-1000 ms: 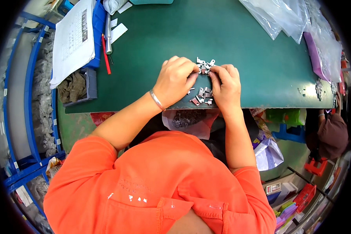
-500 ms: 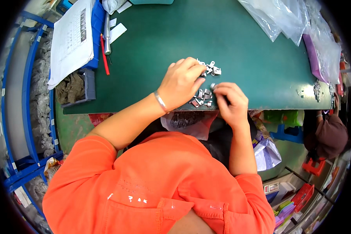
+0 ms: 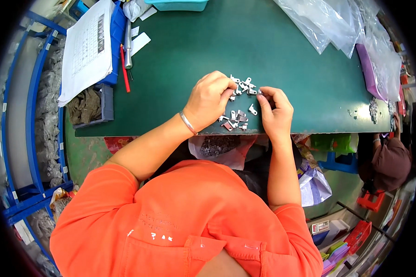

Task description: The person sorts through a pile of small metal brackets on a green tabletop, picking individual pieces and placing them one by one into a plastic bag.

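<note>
Several small silver metal brackets (image 3: pixel 247 85) lie in a loose group on the green table. Bent over the left side of that group is my left hand (image 3: pixel 209 95), its fingers curled closed at the brackets; what they pinch, if anything, is hidden. My right hand (image 3: pixel 277 111) is closed at the group's right edge, with a small metal bracket (image 3: pixel 260 92) between thumb and forefinger. Closer to the table's front edge sits a second cluster of brackets (image 3: pixel 234 121). One single bracket (image 3: pixel 253 110) rests apart, between the two groups.
At the left are a blue tray with papers (image 3: pixel 85 55), a red pen (image 3: pixel 125 69) and a grey bin with cloth (image 3: pixel 106 104). Clear plastic bags (image 3: pixel 330 23) and a purple bin (image 3: pixel 366 69) stand far right. Below the edge hangs an open bag of metal parts (image 3: pixel 217 147). Another person (image 3: pixel 390 161) sits right.
My right hand has moved away from me to the far group. A single bracket now lies apart where that hand was. My left hand has shifted slightly left, uncovering more of the brackets.
</note>
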### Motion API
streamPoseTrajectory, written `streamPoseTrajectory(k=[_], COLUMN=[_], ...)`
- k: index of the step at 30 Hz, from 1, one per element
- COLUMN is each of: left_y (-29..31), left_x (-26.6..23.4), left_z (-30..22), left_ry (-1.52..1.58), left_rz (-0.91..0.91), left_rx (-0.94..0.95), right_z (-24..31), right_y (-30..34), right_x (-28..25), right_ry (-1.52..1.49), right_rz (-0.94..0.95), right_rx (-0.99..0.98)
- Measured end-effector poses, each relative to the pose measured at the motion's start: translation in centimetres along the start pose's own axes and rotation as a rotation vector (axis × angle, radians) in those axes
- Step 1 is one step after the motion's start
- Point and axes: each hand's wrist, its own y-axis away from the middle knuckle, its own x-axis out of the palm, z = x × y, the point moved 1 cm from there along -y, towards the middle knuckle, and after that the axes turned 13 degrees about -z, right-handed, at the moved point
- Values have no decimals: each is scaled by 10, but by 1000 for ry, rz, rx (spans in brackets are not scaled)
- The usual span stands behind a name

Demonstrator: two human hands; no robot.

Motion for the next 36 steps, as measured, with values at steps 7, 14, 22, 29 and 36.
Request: streamPoseTrajectory(k=[7, 14, 22, 29, 36], left_y=[5, 7, 17, 19, 38], left_x=[-1, -5, -15, -33, -34], left_z=[-4, -7, -6, -8, -14], left_ry=[-219, 244, 832, 105, 60], left_rz=[198, 107, 117, 329, 442], left_rx=[67, -354, -822, -303, -33], right_z=[2, 2, 3, 9, 33], right_y=[11, -3, -2, 16, 53], right_x=[-20, 13, -1, -17, -11], right_ry=[61, 90, -353, -78, -50], right_rz=[161, 18, 34, 208, 355], right_rx=[-306, -36, 469, -3, -312])
